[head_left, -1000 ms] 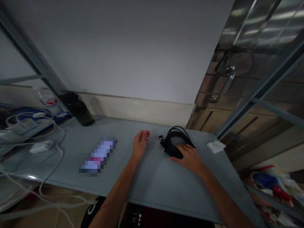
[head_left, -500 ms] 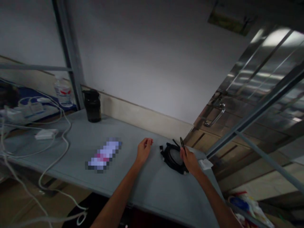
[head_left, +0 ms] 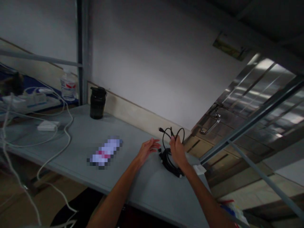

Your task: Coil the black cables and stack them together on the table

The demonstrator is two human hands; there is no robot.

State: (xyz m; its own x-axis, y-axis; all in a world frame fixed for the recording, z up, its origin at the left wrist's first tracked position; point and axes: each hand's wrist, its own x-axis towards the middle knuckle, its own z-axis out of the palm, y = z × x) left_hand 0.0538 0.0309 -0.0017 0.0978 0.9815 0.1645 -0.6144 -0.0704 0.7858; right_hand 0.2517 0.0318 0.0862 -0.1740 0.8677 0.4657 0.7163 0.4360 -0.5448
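Note:
My right hand (head_left: 177, 152) is closed on a thin black cable (head_left: 182, 133), whose loops rise above the fingers. One end of it, a dark plug (head_left: 161, 129), sticks out to the left. Below and partly behind that hand, a coil of black cables (head_left: 169, 165) lies on the grey table (head_left: 152, 186). My left hand (head_left: 148, 149) is just left of the coil, over the table, with its fingers apart and nothing in them.
A phone (head_left: 105, 152), pixelated, lies left of my left hand. Behind it stands a black bottle (head_left: 97, 104). White cords (head_left: 67, 136) and a white adapter (head_left: 48, 125) occupy the left end. A small white item (head_left: 199, 169) sits at the right edge, near a metal bed rail (head_left: 251, 120).
My right hand has moved left with the cable, and its loops and plug now show above the fingers. My left hand has opened its fingers. The view has shifted slightly.

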